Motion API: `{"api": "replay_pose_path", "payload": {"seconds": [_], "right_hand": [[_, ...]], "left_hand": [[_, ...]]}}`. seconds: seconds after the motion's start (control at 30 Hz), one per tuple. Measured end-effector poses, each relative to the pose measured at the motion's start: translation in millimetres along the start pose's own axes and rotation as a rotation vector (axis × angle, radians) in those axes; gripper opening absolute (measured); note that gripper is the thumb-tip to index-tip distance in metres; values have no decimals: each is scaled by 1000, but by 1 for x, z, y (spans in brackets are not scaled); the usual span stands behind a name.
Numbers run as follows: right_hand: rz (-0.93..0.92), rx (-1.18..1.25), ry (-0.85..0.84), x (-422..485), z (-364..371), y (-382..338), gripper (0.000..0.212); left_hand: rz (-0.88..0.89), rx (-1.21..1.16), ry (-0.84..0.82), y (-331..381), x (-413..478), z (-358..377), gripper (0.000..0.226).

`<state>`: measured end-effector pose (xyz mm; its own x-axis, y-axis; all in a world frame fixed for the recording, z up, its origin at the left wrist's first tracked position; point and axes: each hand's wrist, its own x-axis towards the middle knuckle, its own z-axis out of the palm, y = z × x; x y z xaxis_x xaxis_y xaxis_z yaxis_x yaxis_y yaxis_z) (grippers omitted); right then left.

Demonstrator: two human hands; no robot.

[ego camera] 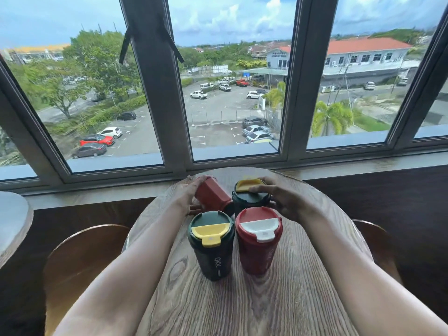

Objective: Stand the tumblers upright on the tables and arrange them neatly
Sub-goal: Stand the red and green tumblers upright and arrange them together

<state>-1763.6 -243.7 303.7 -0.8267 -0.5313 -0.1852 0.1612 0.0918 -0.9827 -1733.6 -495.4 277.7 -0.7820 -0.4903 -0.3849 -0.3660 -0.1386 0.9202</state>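
A: Where were the tumblers at this point?

B: All four sat on the round wood-grain counter [278,299], centre of frame. Near pair upright: the dark green plastic tumbler with yellow flip lid [211,248] at lower centre-left, with the red plastic tumbler with white flip lid [259,241] just beside it on the right.

A: Far pair?

B: The second dark green tumbler with yellow lid [251,196] stood upright behind the red one. The second red tumbler [212,196], left of it, was tilted, base up and away, lid end down toward the group.

A: Hands?

B: Left hand [191,197] wrapped around the tilted red tumbler, fingers over its upper side, thumb below. It looked like the grip for tipping it onto its base. Right hand [286,202] was spread, fingers laid on the far green tumbler's lid and side, likely steadying it so it didn't get knocked.

A: Remaining?

B: My read: one left to stand, completing a two-by-two block.
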Motion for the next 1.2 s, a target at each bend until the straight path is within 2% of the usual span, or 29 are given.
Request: {"api": "replay_pose_path", "payload": {"seconds": [0.1,0.2,0.37,0.5,0.6,0.77,0.9,1.03,1.07,1.2], "right_hand": [[-40,18,14,-2,0,0,35],[-52,47,17,-4,0,2,38],[-56,46,-1,-7,1,0,41],[-49,67,0,-9,1,2,43],[-46,76,-11,-10,1,2,41],[-39,89,-22,-13,5,0,33],[-37,100,-15,-14,5,1,31],[-37,126,-12,-15,6,1,23],[-35,128,-10,-16,7,1,21],[-29,134,-1,-17,7,1,19]], "left_hand": [[-31,18,-20,4,8,5,67],[10,14,9,5,11,6,64],[333,122,137,12,-5,-11,72],[648,304,49,14,-31,-20,57],[749,389,-21,7,-37,-28,58],[676,323,-80,-2,-38,-42,58],[630,328,-79,5,-40,-42,44],[454,335,-164,27,-35,-42,69],[413,328,-188,32,-33,-42,69],[465,340,-245,41,-43,-39,38]]}}
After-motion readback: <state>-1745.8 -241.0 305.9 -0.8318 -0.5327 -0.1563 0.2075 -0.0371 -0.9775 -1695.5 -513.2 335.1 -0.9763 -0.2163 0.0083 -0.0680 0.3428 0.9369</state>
